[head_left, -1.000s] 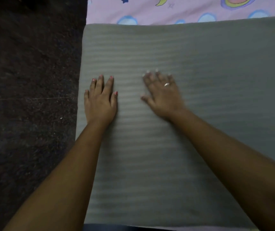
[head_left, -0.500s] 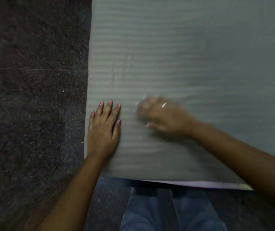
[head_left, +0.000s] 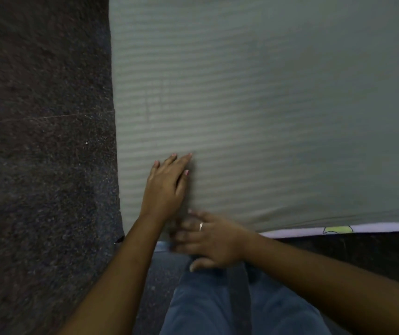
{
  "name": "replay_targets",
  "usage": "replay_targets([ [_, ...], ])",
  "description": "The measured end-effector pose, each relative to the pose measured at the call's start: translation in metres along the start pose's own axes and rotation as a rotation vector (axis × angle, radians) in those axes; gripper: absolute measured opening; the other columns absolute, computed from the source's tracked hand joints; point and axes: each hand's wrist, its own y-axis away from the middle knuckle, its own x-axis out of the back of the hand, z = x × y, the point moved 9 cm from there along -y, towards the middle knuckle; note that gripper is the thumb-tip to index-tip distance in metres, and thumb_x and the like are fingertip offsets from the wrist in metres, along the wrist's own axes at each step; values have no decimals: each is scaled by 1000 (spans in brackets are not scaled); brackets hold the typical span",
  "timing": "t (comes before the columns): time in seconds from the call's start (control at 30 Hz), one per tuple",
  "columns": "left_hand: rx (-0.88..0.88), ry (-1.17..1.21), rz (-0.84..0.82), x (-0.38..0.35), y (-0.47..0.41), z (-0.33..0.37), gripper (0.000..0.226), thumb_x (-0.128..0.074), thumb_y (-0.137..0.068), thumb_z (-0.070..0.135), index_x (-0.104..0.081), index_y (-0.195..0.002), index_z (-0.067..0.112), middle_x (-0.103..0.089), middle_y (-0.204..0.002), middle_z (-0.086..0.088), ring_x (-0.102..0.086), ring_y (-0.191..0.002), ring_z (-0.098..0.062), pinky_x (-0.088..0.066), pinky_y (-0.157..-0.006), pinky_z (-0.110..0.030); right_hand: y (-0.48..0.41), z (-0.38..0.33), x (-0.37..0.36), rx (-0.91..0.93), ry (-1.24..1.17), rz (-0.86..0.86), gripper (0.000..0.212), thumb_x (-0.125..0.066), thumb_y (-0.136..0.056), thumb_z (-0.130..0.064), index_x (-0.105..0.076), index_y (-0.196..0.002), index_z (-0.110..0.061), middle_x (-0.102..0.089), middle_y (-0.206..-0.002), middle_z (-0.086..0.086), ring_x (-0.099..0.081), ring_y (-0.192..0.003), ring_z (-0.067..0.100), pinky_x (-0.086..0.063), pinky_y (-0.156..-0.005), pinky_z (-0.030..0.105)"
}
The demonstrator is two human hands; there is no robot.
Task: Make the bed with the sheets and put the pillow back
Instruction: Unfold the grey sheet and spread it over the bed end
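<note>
- Grey-green striped cotton sheet (head_left: pixel 266 105) lies spread flat over a low bed, filling the upper right of the view from the person's head.
- Its left edge runs straight away from the person, and its near edge runs crosswise in front of the knees.
- Faint woven stripes lie parallel to that near edge. The far and right ends fall outside the view, so the sheet's long axis cannot be told.
- A strip of lilac printed under-sheet (head_left: pixel 362 229) shows just below the near edge on the right, with a yellow-green shape on it.
- The left hand (head_left: pixel 167 187) rests palm down on the striped sheet near its near-left corner, fingers straight and close together, pointing away and slightly right, holding nothing.
- The right hand (head_left: pixel 210 240), blurred, crosses the near edge just beside the left wrist, fingers spread loosely toward the left and gripping nothing. Whether it touches the cloth cannot be told.
- A pale metal ring (head_left: pixel 201 226) sits on one of its fingers.
- Dark speckled stone floor (head_left: pixel 36 141) borders the bed on the left.
- Blue denim trouser legs (head_left: pixel 205 305) show below the hands.
</note>
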Motion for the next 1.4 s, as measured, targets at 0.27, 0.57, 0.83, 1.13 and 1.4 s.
replay_targets([
  [0.27,192,225,279,41,-28,-40,46,-36,-95,25,-48,-138,16,-48,-142,-4,-34,-138,-23,-23,-114,-50,-14,225,103,-498,175,226,66,-26,-94,-53,-48,-138,-9,-48,-141,17,-45,-130,37,-34,-106,50],
  [0.57,304,223,488,55,-18,-91,50,-38,-92,28,-44,-140,13,-35,-150,-7,-23,-142,-24,-12,-114,-26,-134,252,90,-611,211,180,71,-20,-91,-56,-25,-149,-16,-27,-155,7,-25,-143,28,-19,-112,46],
  [0.83,486,222,360,54,10,-92,37,-44,-98,31,-51,-134,28,-40,-148,8,-26,-141,-10,1,-114,-51,-108,-4,5,185,-106,136,37,-63,-84,-37,-70,-109,-12,-69,-108,9,-60,-104,31,-42,-99,48],
  [1.13,365,67,215,30,-2,-33,38,-42,-100,29,-47,-137,30,-35,-151,9,-19,-143,-10,7,-114,-50,26,194,87,-587,57,257,63,-31,-91,-48,-48,-138,-11,-45,-144,13,-39,-135,31,-29,-112,47],
  [1.4,226,52,37,-44,14,52,39,-37,-101,31,-42,-140,32,-34,-151,10,-19,-143,-10,1,-115,-46,49,70,3,-297,131,8,62,-35,-88,-57,-59,-128,-17,-59,-130,8,-45,-127,32,-23,-111,51],
])
